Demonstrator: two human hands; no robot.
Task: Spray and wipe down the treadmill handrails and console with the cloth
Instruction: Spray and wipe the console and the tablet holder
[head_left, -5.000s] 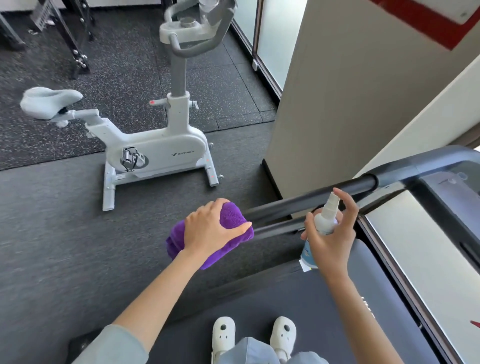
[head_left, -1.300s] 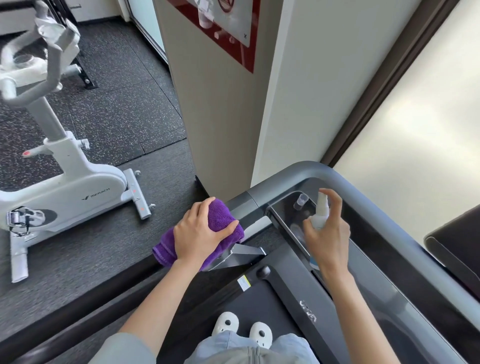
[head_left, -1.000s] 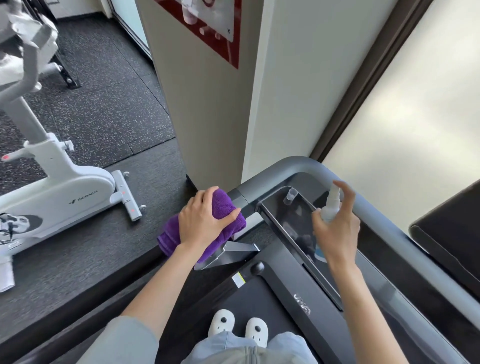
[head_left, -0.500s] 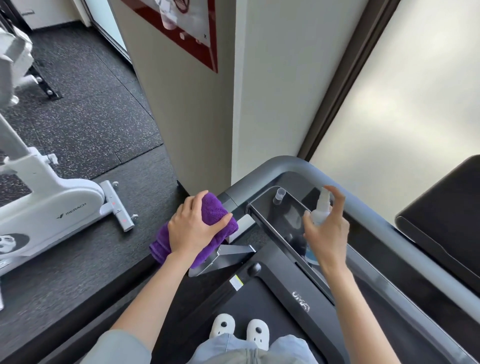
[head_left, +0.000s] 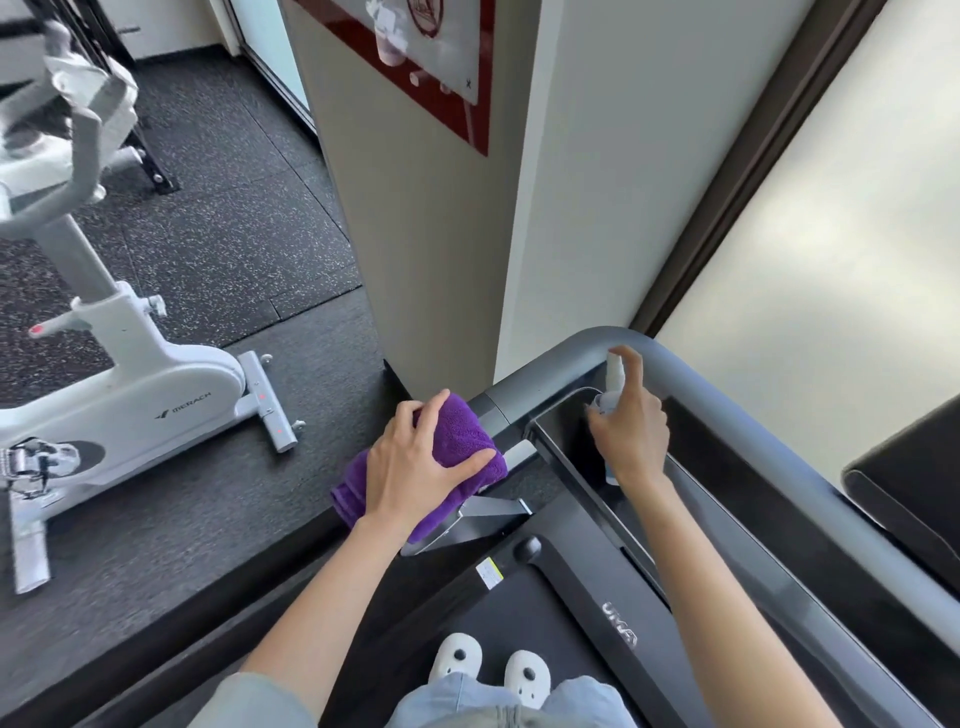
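The treadmill (head_left: 613, 613) carries a grey handrail (head_left: 566, 358). Left of its corner, the left hand (head_left: 415, 467) clutches the purple cloth (head_left: 457, 441) (folded); right of it, the right hand (head_left: 631, 436) clasps the spray bottle (head_left: 613, 382) over the console (head_left: 566, 441).

Spray bottle (head_left: 612, 387) mostly hidden behind right hand (head_left: 631, 441); nozzle blurred.

Grey-green short sleeve (head_left: 249, 699) on left arm; light blue trousers (head_left: 498, 704); white perforated clogs (head_left: 488, 665).
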